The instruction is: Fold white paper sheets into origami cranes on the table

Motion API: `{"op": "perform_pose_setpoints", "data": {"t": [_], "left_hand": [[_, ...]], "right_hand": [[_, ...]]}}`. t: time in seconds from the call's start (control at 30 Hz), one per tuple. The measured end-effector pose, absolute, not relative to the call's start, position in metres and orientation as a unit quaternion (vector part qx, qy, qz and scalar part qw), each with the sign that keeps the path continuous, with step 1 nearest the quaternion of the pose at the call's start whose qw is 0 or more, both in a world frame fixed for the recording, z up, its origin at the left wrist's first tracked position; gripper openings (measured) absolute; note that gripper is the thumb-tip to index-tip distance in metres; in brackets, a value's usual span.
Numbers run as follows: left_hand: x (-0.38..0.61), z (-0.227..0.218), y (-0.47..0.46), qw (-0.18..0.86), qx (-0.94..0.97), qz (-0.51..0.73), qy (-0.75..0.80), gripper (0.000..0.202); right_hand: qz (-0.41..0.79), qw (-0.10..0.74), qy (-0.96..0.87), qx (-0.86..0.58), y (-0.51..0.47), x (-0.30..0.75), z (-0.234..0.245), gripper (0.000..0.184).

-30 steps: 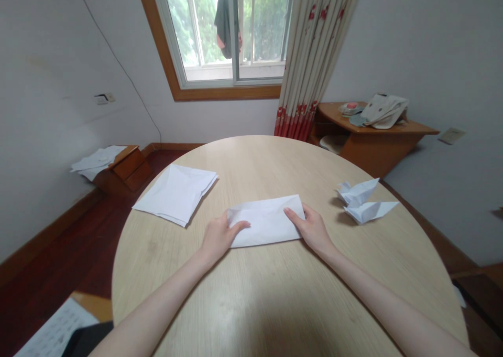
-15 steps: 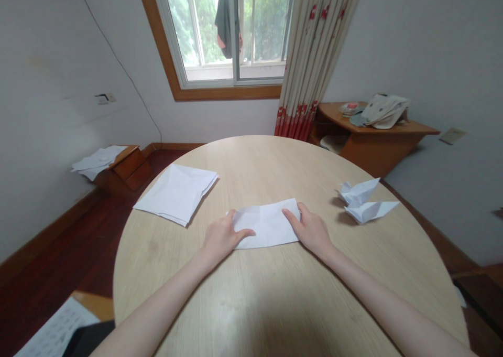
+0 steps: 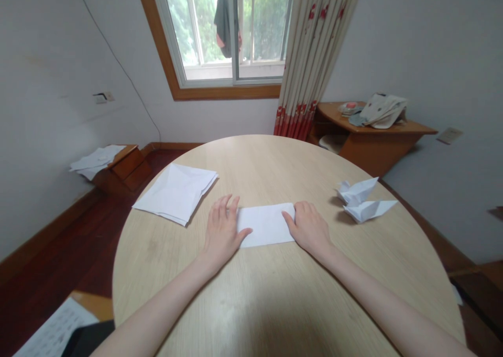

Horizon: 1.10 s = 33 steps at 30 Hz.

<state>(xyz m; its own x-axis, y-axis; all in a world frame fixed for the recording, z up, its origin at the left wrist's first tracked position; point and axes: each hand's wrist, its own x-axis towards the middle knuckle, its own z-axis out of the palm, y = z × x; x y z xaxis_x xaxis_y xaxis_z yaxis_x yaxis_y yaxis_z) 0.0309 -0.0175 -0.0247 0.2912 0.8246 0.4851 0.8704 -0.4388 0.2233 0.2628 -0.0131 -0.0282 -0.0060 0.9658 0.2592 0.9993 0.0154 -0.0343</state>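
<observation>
A white sheet of paper (image 3: 267, 225), folded to a rectangle, lies on the round wooden table (image 3: 298, 294) between my hands. My left hand (image 3: 223, 228) rests at its left end with fingers spread and the thumb over the paper's near left corner. At the right end, my right hand (image 3: 310, 225) has its thumb on top of the paper and its fingers curled by the edge, partly hidden. To the right sit two folded paper birds, one behind (image 3: 357, 190) and one in front (image 3: 369, 210).
A stack of white paper sheets (image 3: 176, 193) lies at the table's left. Beyond the table stand a low cabinet (image 3: 129, 168) with papers and a corner desk (image 3: 385, 142) carrying a cloth bag (image 3: 383, 110). A curtain (image 3: 314, 58) hangs beside the window.
My left hand has let go of the paper's left end and spread its fingers flat. The paper has come down flatter on the table. My right hand stays at the right end.
</observation>
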Motion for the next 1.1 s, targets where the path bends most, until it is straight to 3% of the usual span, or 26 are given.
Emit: {"op": "perform_pose_setpoints", "data": {"t": [0.23,0.43,1.1], "left_hand": [[0.036,-0.046,-0.016,-0.016,-0.876,-0.232,-0.423,0.042],[0.037,-0.052,-0.018,-0.064,-0.891,-0.168,-0.417,0.046],[0.047,-0.032,-0.031,-0.026,-0.887,-0.056,-0.457,0.059]], "right_hand": [[-0.151,0.194,-0.728,-0.640,-0.011,0.262,-0.040,0.033],[-0.063,0.187,-0.845,-0.497,-0.008,0.265,-0.051,0.044],[-0.020,0.095,-0.867,-0.488,-0.030,0.250,-0.057,0.061]]}}
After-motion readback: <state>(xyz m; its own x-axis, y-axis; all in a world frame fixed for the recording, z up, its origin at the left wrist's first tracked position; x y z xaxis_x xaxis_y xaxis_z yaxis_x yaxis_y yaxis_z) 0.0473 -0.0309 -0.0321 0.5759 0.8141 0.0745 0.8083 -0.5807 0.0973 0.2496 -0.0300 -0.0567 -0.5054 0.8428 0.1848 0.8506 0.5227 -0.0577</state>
